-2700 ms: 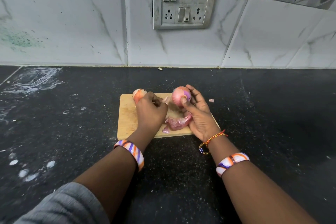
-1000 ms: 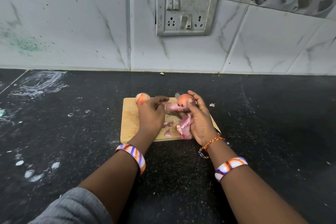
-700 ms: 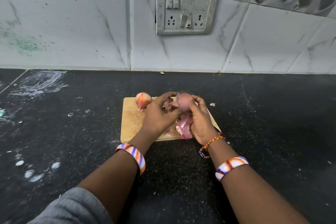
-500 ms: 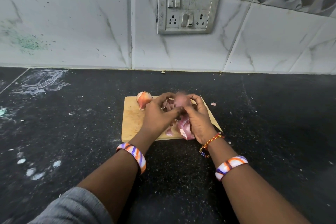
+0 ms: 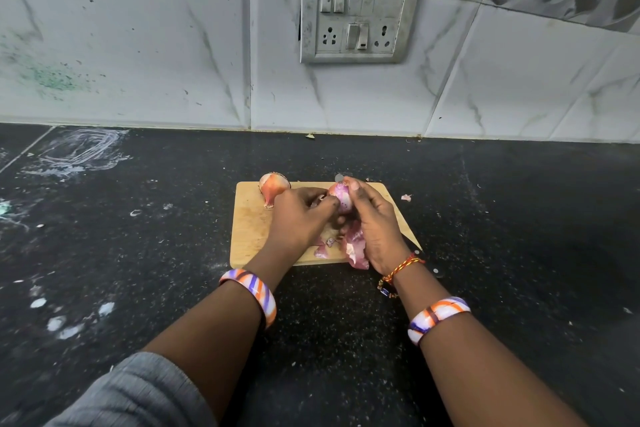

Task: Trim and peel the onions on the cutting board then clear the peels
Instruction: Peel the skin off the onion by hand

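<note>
- The right hand curls its fingers and thumb round a small, rounded onion — glossy, pink-purple, partly stripped — and holds it just above the far half of the cutting board.
- The left hand meets it from the other side, fingertips bent in and pinching at the onion's near face; whether they have a flap of skin between them I cannot tell.
- Below both hands, on the board's near edge, lie the peels: thin, crumpled, papery pink scraps, one hanging over the edge.
- At the board's far left corner sits a second onion, orange-brown, dry-skinned, teardrop-shaped, lying on its side.
- A knife's dark handle pokes out past the board's near right corner, behind the right wrist.
- The board itself is pale wood, rectangular with rounded corners — it rests on a black speckled stone counter smeared with white marks.
- One stray pink scrap lies on the counter just right of the board.
</note>
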The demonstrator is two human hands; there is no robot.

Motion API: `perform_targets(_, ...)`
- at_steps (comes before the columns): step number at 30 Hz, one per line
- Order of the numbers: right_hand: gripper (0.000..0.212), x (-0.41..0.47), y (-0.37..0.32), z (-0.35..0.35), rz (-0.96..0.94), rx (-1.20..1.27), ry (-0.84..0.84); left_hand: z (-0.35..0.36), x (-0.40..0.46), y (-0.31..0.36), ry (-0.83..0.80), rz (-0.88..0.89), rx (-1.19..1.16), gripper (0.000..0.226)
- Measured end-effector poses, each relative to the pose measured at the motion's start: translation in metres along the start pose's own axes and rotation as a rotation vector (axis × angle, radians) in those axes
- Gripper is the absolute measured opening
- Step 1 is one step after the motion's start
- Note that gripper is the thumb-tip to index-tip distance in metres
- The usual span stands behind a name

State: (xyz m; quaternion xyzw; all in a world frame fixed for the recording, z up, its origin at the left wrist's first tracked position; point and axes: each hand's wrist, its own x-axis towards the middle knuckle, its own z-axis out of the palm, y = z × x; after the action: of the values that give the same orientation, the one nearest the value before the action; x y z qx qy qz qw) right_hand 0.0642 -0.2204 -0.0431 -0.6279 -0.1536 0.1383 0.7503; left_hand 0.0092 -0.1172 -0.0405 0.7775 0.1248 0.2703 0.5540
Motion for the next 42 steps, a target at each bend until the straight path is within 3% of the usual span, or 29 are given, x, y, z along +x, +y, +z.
perform_targets(8, 0.038, 0.0005, 0.0007, 0.0005, -0.02, -0.098, 0.0, -0.0003, 0.0002, -0.0042, 0.003, -0.008, -0.009, 0.052)
perform_targets(14, 0.034, -0.0009, 0.0007, 0.0012, -0.021, -0.077, 0.003, -0.0019, 0.002, -0.0045, 0.077, -0.025, 0.014, 0.014)
perform_targets(23, 0.036, -0.0016, -0.0006, 0.0021, -0.018, -0.058, 0.002, 0.0003, 0.0026, -0.0032, 0.059, -0.04, -0.082, 0.019)
perform_targets(30, 0.033, -0.0023, -0.0006, 0.0018, -0.045, -0.091, -0.01, -0.0025, -0.0028, 0.0028, 0.096, -0.014, -0.103, 0.008)
perform_targets(42, 0.035, -0.0033, -0.0032, 0.0016, -0.03, -0.146, -0.054, -0.0031, -0.0012, 0.0013, 0.171, -0.058, 0.067, 0.009)
